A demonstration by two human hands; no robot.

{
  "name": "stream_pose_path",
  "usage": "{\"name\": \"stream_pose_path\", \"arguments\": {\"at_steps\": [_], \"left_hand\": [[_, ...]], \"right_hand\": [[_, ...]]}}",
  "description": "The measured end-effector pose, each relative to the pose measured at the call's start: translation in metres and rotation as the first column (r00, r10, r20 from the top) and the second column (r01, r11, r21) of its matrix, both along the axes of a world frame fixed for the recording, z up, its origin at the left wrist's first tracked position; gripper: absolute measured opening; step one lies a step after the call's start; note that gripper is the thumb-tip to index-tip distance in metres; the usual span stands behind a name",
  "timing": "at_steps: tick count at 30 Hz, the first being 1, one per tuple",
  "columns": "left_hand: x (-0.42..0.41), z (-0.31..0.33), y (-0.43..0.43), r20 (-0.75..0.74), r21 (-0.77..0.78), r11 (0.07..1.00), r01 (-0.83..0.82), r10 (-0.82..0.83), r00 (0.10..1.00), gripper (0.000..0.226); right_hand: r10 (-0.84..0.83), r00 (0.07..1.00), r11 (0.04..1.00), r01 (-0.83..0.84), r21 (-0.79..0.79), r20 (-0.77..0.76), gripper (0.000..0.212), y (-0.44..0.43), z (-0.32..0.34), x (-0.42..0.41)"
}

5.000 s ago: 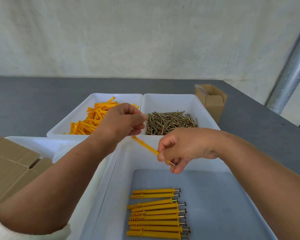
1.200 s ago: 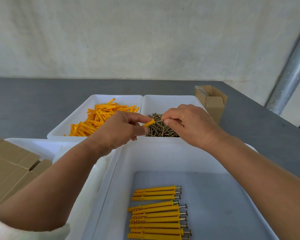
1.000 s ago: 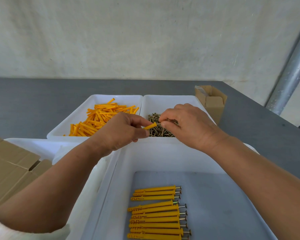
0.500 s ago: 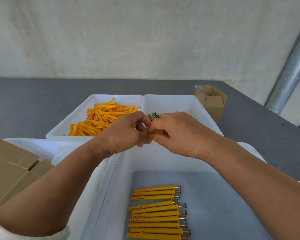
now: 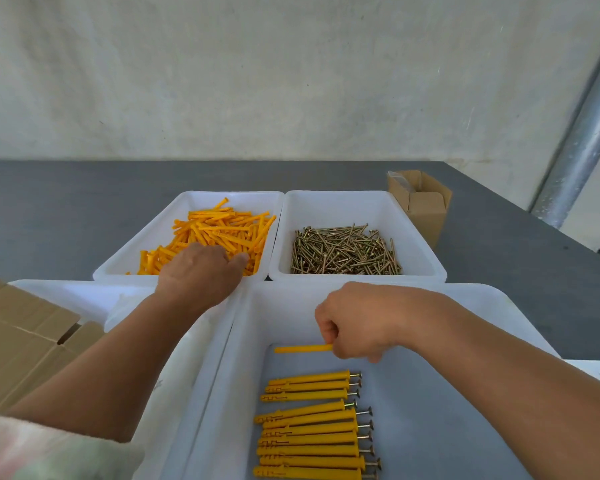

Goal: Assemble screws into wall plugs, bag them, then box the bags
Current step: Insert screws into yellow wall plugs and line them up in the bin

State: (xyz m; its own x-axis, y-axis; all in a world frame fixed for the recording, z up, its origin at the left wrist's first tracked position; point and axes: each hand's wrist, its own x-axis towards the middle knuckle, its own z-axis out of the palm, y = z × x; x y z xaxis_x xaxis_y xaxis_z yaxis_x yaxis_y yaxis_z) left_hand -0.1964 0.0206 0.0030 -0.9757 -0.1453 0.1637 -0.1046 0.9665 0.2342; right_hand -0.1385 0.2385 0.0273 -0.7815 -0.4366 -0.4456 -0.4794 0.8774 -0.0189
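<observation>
As we scan from the left edge, brown cardboard flaps [image 5: 18,337] fill the lower left of the frame, beside a white bin [image 5: 84,292] whose contents we cannot make out. Just right of that, the person's left hand [image 5: 201,271] reaches to mid-frame, palm down on a heap of loose orange wall plugs [image 5: 222,230] in a white tray [image 5: 187,202]. Its fingertips are buried in the heap, so we cannot tell whether they hold anything.

At the centre right, a second white tray [image 5: 413,237] touches the first and holds a pile of brass screws [image 5: 343,252].

Below it, in the lower centre, the right hand [image 5: 354,327] is curled into a fist, pinching a single plug [image 5: 302,348] by its right end. That plug lies level and points left, inside a large near bin [image 5: 291,299]. Lower in the bin, a row of assembled plugs [image 5: 312,427] rests on the floor, screw heads to the right.

At the upper right, a small open cardboard box [image 5: 420,199] stands on the grey table [image 5: 49,209], with a metal pipe [image 5: 582,133] behind it.
</observation>
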Motion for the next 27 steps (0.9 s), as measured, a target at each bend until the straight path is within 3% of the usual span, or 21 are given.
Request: {"name": "stream_pose_path", "arguments": {"at_steps": [10, 14, 17, 19, 22, 24, 27], "left_hand": [[-0.006, -0.004, -0.005, 0.185, -0.129, 0.991, 0.029, -0.004, 0.983, 0.079], [-0.008, -0.006, -0.006, 0.188, -0.146, 0.988, 0.049, -0.021, 0.982, 0.08], [-0.01, -0.006, -0.006, 0.2, -0.165, 0.984, 0.07, -0.036, 0.979, 0.078], [-0.012, -0.007, -0.007, 0.204, -0.172, 0.983, 0.062, -0.026, 0.979, 0.081], [-0.014, -0.008, -0.007, 0.204, -0.152, 0.988, 0.03, 0.002, 0.979, 0.086], [-0.014, -0.008, -0.007, 0.207, -0.143, 0.99, 0.011, 0.019, 0.978, 0.088], [-0.013, -0.007, -0.006, 0.206, -0.138, 0.99, 0.002, 0.026, 0.978, 0.087]], "right_hand": [[0.08, 0.997, 0.995, -0.079, 0.054, -0.004, 0.023, -0.006, -0.027, -0.005], [0.099, 0.995, 0.995, -0.099, -0.018, -0.016, 0.026, -0.003, -0.017, -0.007], [-0.022, 0.999, 0.971, 0.012, -0.24, -0.037, 0.024, 0.005, 0.004, -0.01], [-0.125, 0.979, 0.898, 0.042, -0.439, -0.161, 0.028, 0.011, 0.015, -0.016], [-0.372, 0.843, 0.761, 0.038, -0.647, -0.388, 0.039, 0.024, 0.019, -0.03], [-0.47, 0.779, 0.74, 0.091, -0.666, -0.415, 0.048, 0.035, 0.013, -0.039], [-0.479, 0.815, 0.792, 0.242, -0.56, -0.325, 0.06, 0.046, -0.001, -0.046]]}}
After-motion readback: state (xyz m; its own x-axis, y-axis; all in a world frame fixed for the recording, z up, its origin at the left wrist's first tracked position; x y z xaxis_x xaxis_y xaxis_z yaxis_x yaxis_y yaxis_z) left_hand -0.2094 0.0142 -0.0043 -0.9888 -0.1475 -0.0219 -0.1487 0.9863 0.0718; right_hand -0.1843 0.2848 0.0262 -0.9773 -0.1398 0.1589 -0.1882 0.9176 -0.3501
